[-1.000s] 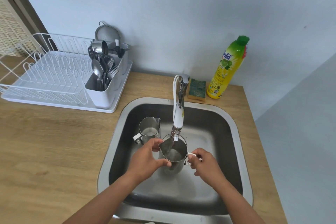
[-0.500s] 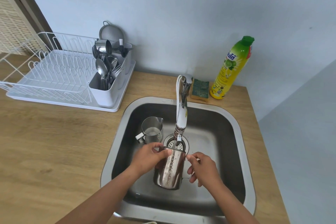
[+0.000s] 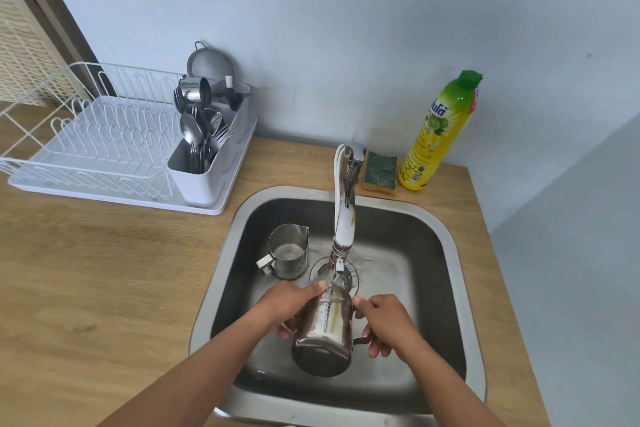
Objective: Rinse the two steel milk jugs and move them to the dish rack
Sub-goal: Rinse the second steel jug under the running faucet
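Note:
Over the steel sink [image 3: 446,239] I hold a steel milk jug [image 3: 323,336] tipped away from me, its base toward the camera and its mouth near the drain. My left hand [image 3: 289,305] grips its left side and my right hand [image 3: 384,321] holds its handle on the right. Water from the tap [image 3: 344,218] runs onto the jug. A second, smaller steel milk jug [image 3: 289,251] stands upright in the sink's back left, with some water inside. The white dish rack [image 3: 100,149] sits on the wooden counter to the left.
A white cutlery holder [image 3: 204,166] with spoons and forks stands at the rack's right end, a strainer behind it. A green sponge [image 3: 380,172] and a yellow dish soap bottle [image 3: 438,135] stand behind the sink by the wall. The drain strainer [image 3: 348,279] lies under the tap.
The jug went from upright under the tap to tipped over, base toward me, pouring its water out. Both hands moved slightly toward me with it.

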A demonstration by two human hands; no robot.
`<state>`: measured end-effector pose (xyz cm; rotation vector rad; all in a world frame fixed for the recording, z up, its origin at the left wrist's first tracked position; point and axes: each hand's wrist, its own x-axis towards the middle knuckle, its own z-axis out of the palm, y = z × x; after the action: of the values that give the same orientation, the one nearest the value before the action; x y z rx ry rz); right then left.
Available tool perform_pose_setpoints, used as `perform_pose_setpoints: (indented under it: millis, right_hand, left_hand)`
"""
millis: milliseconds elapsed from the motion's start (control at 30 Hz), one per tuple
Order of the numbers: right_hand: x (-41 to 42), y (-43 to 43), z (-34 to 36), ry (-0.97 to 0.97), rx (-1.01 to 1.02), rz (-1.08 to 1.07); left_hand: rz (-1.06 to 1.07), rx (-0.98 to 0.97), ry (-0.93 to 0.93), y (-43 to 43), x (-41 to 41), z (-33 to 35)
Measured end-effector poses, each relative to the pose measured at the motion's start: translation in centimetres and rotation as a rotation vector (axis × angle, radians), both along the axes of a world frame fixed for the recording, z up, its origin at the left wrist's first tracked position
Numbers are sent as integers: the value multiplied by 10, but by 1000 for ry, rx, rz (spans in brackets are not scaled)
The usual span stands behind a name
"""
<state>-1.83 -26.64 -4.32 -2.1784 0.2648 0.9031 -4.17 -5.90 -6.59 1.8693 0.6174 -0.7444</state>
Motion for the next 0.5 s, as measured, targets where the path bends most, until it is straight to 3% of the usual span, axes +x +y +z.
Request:
perform_pose_setpoints:
  millis: [500]
  right_hand:
    - [2, 4, 3, 13, 35, -28]
  left_hand:
    - [18, -66, 20, 1, 1, 7]
